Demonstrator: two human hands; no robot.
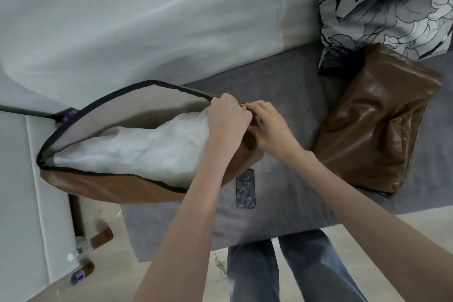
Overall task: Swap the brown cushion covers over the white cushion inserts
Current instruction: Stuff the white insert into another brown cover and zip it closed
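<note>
1. The brown cushion cover (105, 185), glossy and leather-like with a pale grey lining and a black zip edge, lies on the grey seat with its long side gaping open.
2. The white cushion insert (137, 152) sits inside that open cover, crumpled and mostly exposed, its right end tucked under the cover's closed corner.
3. A second brown cushion (377, 125), fully covered and plump, rests tilted at the right, well apart from the open one.
</note>
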